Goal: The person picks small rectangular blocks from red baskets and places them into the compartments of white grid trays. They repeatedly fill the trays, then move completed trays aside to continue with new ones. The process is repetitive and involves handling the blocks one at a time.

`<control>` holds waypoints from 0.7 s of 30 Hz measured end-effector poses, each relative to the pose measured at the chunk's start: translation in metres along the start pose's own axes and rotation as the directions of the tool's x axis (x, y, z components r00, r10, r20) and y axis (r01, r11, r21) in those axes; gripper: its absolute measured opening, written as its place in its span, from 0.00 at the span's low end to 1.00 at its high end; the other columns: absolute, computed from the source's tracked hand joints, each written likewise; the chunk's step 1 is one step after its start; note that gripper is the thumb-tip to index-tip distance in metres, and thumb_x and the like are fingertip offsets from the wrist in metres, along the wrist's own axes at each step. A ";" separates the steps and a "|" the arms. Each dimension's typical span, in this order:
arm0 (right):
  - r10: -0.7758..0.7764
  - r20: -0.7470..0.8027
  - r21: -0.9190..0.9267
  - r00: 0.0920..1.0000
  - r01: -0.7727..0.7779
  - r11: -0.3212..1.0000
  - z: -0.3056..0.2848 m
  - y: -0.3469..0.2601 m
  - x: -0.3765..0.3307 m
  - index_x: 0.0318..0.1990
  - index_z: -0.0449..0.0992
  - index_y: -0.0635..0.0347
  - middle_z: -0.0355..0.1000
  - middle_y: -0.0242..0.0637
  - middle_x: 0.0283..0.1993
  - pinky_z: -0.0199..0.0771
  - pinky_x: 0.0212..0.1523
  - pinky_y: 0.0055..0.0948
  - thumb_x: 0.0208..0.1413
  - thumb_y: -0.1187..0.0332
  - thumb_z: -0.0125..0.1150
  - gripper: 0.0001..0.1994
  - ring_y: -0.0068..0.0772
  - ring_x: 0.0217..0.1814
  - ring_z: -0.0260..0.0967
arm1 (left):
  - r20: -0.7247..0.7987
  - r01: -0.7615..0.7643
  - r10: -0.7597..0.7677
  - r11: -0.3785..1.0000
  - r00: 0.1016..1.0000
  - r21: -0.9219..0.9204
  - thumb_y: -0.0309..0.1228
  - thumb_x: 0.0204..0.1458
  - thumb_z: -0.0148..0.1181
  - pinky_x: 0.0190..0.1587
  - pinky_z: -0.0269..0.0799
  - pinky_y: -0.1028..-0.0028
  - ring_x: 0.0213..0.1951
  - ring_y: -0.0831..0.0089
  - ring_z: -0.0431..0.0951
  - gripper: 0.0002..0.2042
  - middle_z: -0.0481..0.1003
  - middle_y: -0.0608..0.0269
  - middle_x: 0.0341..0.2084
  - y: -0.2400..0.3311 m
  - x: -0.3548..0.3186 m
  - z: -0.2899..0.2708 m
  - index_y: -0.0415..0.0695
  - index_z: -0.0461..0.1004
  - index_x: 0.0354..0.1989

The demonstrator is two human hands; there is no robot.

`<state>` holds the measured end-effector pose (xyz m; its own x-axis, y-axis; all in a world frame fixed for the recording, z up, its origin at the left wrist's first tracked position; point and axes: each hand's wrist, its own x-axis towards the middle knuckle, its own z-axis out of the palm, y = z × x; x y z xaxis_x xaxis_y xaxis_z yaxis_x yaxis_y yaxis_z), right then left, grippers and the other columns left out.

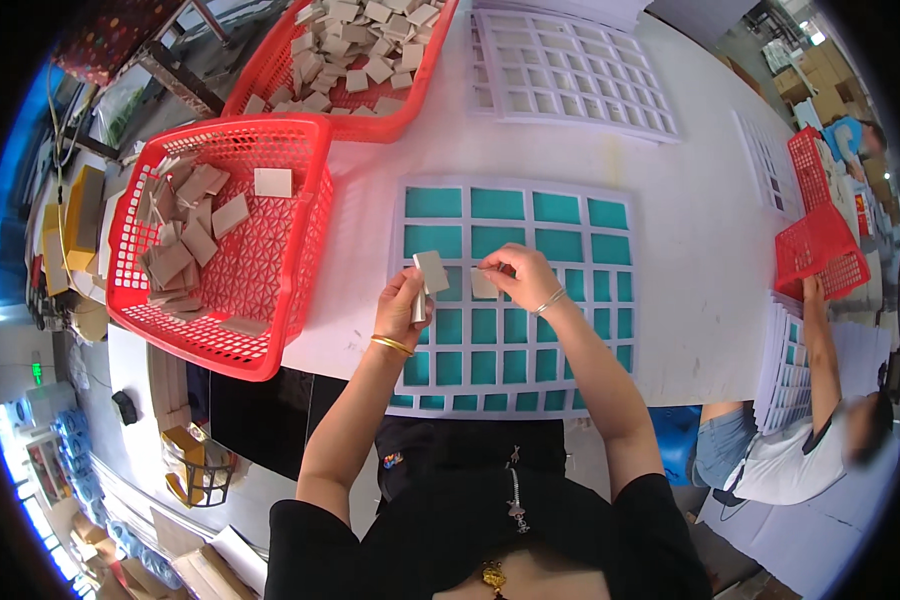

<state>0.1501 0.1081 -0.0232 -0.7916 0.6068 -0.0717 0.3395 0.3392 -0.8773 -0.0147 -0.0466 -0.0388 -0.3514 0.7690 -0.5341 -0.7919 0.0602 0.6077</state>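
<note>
A white lattice frame (515, 184) with teal-backed compartments lies flat on the table before me. My left hand (400, 305) is closed around a few pale flat tiles (431, 271), held over the frame's left part. Pinched in the fingers of my right hand (526, 277) is one pale square tile (484, 284), low over a compartment near the frame's middle. Whether this tile touches the frame I cannot tell. My forearms hide some of the lower compartments.
To the left, a red basket (295, 330) holds loose tiles; a second red basket (410, 110) behind it is fuller. More white lattice frames (580, 75) lie at the back. At right, a person reaches toward a red basket (815, 245) beside stacked frames (785, 375).
</note>
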 end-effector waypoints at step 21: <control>0.196 -0.111 0.355 0.974 -0.145 0.923 -0.033 -0.008 -0.019 0.45 0.70 0.59 0.72 0.34 0.34 0.71 0.25 0.19 0.52 0.72 0.63 0.13 0.18 0.31 0.71 | 0.136 -0.007 -0.018 0.984 0.991 0.178 0.30 0.59 0.51 0.32 0.74 0.74 0.36 0.71 0.77 0.11 0.72 0.61 0.36 -0.022 0.000 0.033 0.43 0.66 0.49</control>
<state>0.1791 0.1175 0.0009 -0.6485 0.7373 -0.1894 0.2481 -0.0305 -0.9683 0.0194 -0.0273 -0.0331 -0.2659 0.8473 -0.4598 -0.6878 0.1675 0.7063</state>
